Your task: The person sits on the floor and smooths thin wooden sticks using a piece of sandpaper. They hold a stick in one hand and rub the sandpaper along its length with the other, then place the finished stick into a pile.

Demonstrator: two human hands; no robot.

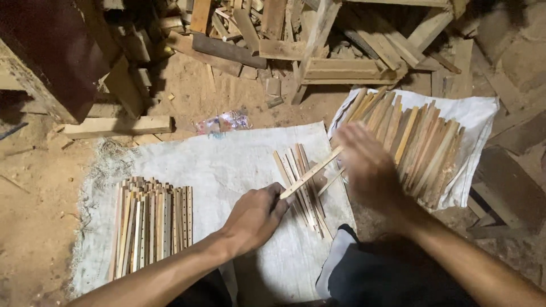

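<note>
My left hand [256, 216] is closed on the near end of a thin wooden strip [311, 172] that slants up to the right. My right hand [367, 165] is blurred with motion at the strip's far end, in front of a pile of wooden slats [424, 145]; whether it grips the strip is unclear. Under the strip lies a small bunch of thin strips [304, 190] on a white sack cloth [222, 165]. A tidy row of drilled strips [151, 224] lies on the cloth to the left of my left hand.
The slat pile rests on a second white sack [475, 113] at the right. Scrap boards and offcuts [318, 45] are heaped at the back. A plank [116, 126] and a crumpled plastic wrapper [224, 122] lie on the dusty ground. Dark cloth [392, 273] covers my lap.
</note>
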